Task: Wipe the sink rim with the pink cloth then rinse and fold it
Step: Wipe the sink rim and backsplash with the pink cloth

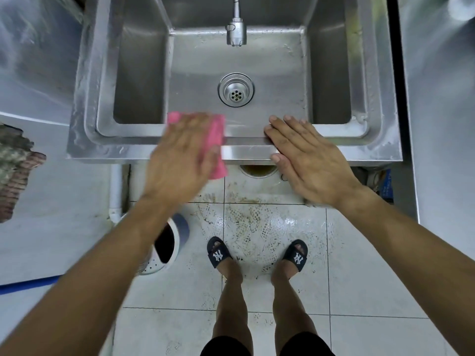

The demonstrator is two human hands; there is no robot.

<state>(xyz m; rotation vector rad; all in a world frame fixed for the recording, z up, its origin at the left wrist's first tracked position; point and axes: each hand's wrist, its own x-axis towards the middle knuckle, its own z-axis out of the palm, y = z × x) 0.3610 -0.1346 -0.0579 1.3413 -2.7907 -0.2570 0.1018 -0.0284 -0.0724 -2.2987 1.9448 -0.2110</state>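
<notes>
The sink (pixel 380 140) is rigid steel; its near rim carries both hands. The pink cloth (pixel 217 140) lies on that rim beneath the left hand (pixel 183 160), its free corner hanging over the front edge beside the fingers (pixel 190 122). It is judged light, limp and probably damp: press it flat under the palm rather than pinch an edge. Left fingers are extended, close together, flat on the cloth. The right hand (pixel 308 158) rests palm-down just beside it, fingers slightly spread, holding nothing.
</notes>
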